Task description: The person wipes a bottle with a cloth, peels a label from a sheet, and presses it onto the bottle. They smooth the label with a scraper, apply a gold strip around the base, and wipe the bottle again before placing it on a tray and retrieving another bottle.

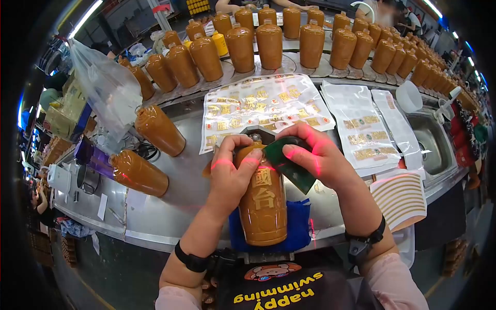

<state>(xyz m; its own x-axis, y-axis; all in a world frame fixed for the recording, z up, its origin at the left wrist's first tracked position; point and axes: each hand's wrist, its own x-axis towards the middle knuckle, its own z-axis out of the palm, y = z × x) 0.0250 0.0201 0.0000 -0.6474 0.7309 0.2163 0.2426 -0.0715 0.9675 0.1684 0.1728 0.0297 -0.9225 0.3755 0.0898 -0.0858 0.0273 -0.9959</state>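
Note:
A glossy brown bottle [262,219] lies tilted before me, its neck pointing away and its base toward me. Gold characters [263,188] run down its front. Under its lower part is a blue cloth [298,222]. My left hand [230,170] is wrapped round the bottle's shoulder, with the thumb pressed on its front near the neck. Between the fingers and thumb of my right hand [318,155] is a flat dark green scraper [292,170], its edge at the bottle's upper right side. Red laser lines cross both hands and the bottle.
Behind the bottle lies a sheet of gold character decals [258,95], with further decal sheets [367,134] to its right. Two brown bottles [160,130] lean at left. Many bottles [270,46] stand on the curved conveyor [287,59]. A sink [431,142] is at right.

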